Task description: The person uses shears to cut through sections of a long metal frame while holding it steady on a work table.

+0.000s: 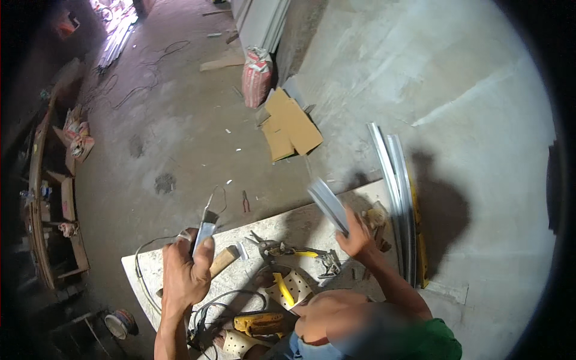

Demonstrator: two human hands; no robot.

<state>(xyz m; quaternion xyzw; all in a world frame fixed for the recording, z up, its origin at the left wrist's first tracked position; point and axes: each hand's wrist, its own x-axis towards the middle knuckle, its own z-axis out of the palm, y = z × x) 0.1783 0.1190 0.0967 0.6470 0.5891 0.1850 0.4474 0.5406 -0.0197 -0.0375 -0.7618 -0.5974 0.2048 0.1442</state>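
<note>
Left hand (pixel 187 273): thumb and fingers bent in, closed round a short metal piece (pixel 206 231), one end standing clear of the grip; hand over the left part of the pale board (pixel 144 266), near its left corner. Right hand (pixel 357 236): fingers closed round the lower end of a metal channel offcut (pixel 327 203), its free end tilted up and leftward, across the far edge as seen from above. Contact of either piece with the board: cannot tell.

On the board, between the hands: wooden handle (pixel 224 262), nearer the left hand; yellow-handled snips (pixel 306 253), near mid-board; silver tool (pixel 329 265), kind unclear, near the right hand. Yellow power tool (pixel 258 324) lies toward the near edge, beside a black cable (pixel 231 294).

At the board's right end: long metal channels (pixel 396 198), side by side, yellow bar (pixel 422 246) just beside them. Beyond the far edge, on the floor: red-handled pliers (pixel 245 203).
</note>
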